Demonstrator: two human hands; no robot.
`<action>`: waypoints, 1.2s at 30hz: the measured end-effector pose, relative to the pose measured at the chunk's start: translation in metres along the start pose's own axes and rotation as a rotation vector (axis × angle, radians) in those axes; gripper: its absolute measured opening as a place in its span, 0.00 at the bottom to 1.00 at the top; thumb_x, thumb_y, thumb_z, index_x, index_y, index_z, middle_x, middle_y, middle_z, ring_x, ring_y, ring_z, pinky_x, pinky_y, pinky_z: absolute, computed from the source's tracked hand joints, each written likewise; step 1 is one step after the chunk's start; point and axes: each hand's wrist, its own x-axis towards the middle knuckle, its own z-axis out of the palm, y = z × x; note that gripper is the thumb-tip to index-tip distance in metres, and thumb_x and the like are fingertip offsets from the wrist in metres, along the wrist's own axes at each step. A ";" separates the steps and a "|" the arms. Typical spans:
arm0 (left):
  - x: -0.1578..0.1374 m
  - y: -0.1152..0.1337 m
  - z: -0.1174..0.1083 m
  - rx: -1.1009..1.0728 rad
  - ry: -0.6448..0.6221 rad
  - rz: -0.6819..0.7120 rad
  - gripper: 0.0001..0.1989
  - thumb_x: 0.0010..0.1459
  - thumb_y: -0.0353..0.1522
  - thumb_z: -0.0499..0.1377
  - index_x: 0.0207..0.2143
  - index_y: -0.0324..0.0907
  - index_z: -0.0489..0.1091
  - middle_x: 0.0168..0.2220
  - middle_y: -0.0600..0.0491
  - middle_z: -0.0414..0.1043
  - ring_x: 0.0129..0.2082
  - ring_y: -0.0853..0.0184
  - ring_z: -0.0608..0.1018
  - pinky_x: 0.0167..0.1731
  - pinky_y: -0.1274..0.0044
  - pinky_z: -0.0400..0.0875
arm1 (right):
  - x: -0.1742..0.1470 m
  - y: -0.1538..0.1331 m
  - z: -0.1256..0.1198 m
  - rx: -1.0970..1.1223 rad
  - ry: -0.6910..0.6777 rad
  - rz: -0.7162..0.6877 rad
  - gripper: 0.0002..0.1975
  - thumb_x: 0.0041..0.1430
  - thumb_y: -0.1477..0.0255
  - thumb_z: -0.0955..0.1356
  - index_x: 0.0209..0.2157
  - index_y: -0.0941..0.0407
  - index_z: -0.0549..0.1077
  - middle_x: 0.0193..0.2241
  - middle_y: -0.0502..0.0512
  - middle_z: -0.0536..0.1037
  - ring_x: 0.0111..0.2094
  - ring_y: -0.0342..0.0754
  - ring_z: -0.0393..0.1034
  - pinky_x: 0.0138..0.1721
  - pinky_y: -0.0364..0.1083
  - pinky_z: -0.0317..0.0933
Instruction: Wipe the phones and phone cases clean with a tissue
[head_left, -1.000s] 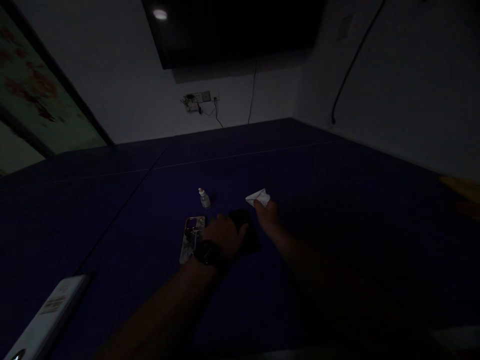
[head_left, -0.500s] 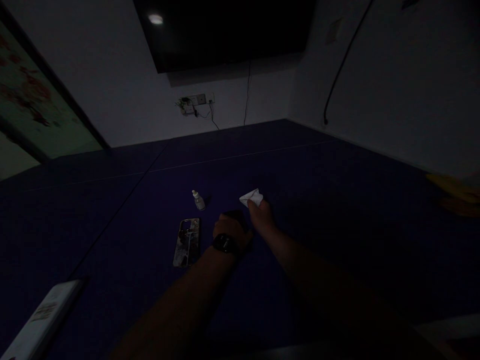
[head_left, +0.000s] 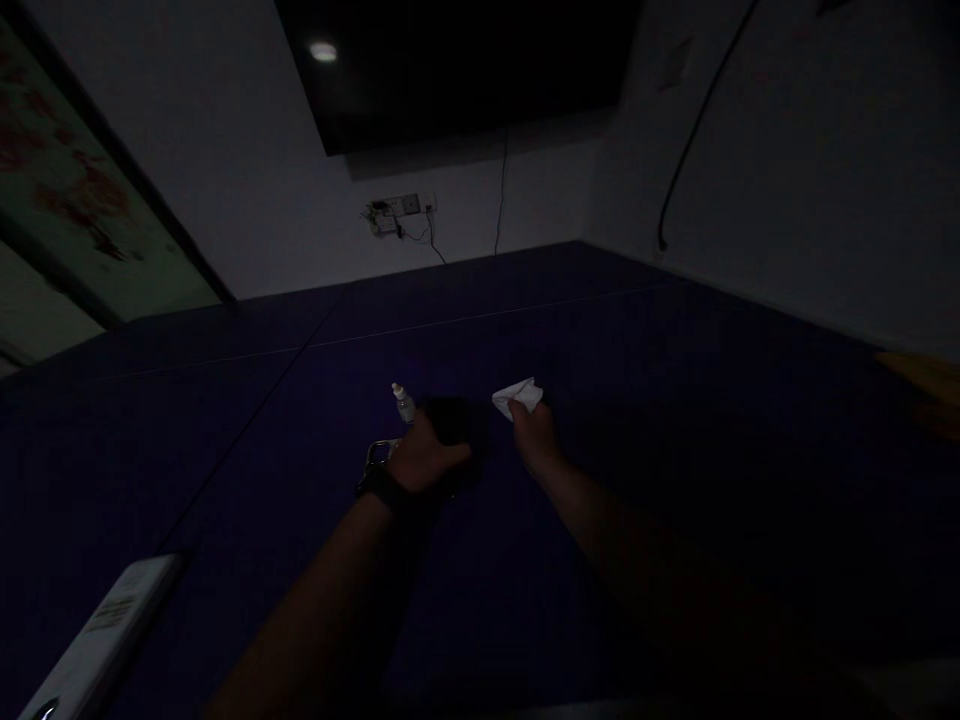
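My left hand (head_left: 421, 458), with a dark band on its wrist, is closed around a dark, flat phone (head_left: 448, 418); its thumb stretches along the near side. In the dim light the phone's outline is faint. A white wipe (head_left: 521, 394) is pinched between the thumb and fingers of my right hand (head_left: 535, 436), just right of the phone. Behind my left hand a small dropper bottle (head_left: 405, 404) stands on the dark blue table (head_left: 600, 330). The phone case (head_left: 370, 462) lies under my left wrist, mostly hidden, with its camera cutout showing.
A long white box (head_left: 112, 620) lies at the near left. Something yellow (head_left: 926, 385) is at the right edge. Behind the table are wall sockets (head_left: 405, 206) with cables and a large dark screen (head_left: 480, 70). The room is very dim.
My left hand has moved left with the phone and now covers much of the case. My right hand keeps the wipe, almost unmoved. The view has shifted slightly.
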 end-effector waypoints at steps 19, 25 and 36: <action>-0.066 -0.043 0.013 -1.261 -0.307 -0.311 0.24 0.64 0.49 0.56 0.55 0.45 0.69 0.46 0.44 0.78 0.46 0.53 0.82 0.48 0.60 0.74 | -0.011 -0.010 -0.006 0.020 -0.060 0.092 0.17 0.51 0.61 0.67 0.39 0.56 0.77 0.35 0.59 0.84 0.40 0.58 0.80 0.38 0.51 0.73; -0.078 -0.048 0.021 -1.361 -0.369 -0.308 0.31 0.64 0.53 0.53 0.62 0.47 0.63 0.54 0.40 0.74 0.45 0.50 0.82 0.46 0.54 0.73 | -0.025 -0.029 -0.011 0.070 -0.174 0.091 0.22 0.48 0.59 0.72 0.42 0.56 0.76 0.41 0.61 0.84 0.42 0.58 0.80 0.42 0.53 0.73; -0.075 -0.053 0.026 -1.339 -0.194 -0.290 0.34 0.63 0.54 0.54 0.63 0.44 0.65 0.49 0.40 0.77 0.42 0.55 0.82 0.44 0.61 0.76 | -0.056 -0.053 -0.005 0.096 -0.538 0.142 0.19 0.48 0.62 0.74 0.41 0.54 0.74 0.33 0.52 0.81 0.33 0.50 0.77 0.32 0.47 0.71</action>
